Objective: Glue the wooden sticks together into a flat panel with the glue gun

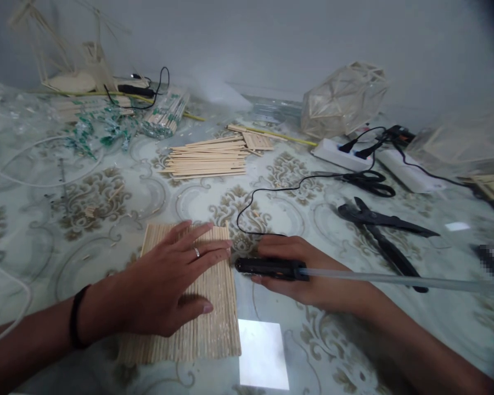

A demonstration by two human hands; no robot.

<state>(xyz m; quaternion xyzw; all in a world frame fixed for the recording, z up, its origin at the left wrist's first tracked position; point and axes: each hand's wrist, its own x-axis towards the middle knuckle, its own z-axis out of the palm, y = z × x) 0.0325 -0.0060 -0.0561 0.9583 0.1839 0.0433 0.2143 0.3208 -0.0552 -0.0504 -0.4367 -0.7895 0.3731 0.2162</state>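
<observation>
On a floral-patterned table [189, 207], a left hand [160, 288] lies spread atop a pale, rectangular wooden-stick mat [214, 326] (ribbed front-to-back); just off its right edge, the right hand [318, 260] grips a black glue gun [271, 267].

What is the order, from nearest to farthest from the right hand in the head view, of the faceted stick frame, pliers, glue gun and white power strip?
1. Glue gun: held in the right hand.
2. Pliers: to the hand's right.
3. White power strip: farther back, right of centre.
4. Faceted stick frame: behind the strip.
</observation>
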